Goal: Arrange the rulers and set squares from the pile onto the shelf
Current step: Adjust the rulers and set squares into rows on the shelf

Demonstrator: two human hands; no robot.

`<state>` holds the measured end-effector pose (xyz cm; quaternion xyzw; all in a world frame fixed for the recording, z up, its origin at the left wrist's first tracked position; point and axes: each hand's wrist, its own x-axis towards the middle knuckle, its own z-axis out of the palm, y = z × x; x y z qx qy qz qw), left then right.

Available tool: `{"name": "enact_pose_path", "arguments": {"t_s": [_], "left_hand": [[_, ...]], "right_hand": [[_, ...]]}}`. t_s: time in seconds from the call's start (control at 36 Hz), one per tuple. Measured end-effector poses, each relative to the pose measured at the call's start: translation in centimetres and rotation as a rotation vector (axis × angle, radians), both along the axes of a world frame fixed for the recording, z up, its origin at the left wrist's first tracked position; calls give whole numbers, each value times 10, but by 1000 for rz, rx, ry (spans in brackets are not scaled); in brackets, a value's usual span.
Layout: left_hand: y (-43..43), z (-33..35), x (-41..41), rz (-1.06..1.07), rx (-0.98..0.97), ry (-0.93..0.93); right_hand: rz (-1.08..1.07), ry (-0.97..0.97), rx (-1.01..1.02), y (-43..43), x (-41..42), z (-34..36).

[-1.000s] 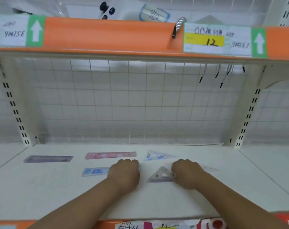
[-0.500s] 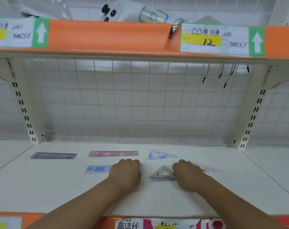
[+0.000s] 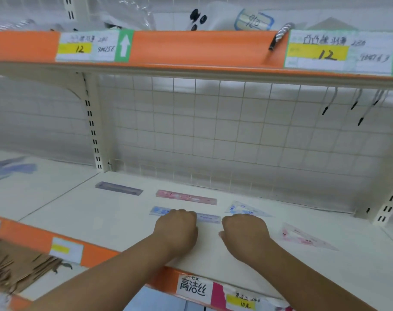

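On the white shelf lie a purple ruler, a pink ruler, a blue set square and a pink set square, all flat. My left hand sits knuckles up, fingers curled, on the middle of a blue ruler, whose two ends stick out on either side. My right hand is curled the same way just right of it. The small grey set square it touched earlier is hidden under it.
A wire grid back panel closes the shelf behind. An orange-edged upper shelf with price labels hangs overhead. Slotted uprights stand at the left and far right. Brown paper items lie on the level below, left.
The view has swung so the shelf sits further right and tilted. Both hands stay on the shelf. The grey set square between them has gone out of sight under the right hand.
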<state>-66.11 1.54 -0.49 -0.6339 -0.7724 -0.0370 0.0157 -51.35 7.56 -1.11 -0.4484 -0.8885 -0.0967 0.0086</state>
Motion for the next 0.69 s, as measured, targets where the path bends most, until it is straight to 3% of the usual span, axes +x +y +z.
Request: {"name": "enact_pose_path", "arguments": {"t_s": [0.36, 0.69], "left_hand": [[-75, 1, -84, 236, -13, 43], [-192, 28, -235, 346, 47, 57]], "right_hand": [[270, 15, 7, -49, -106, 5], [398, 81, 0, -151, -280, 20]]}}
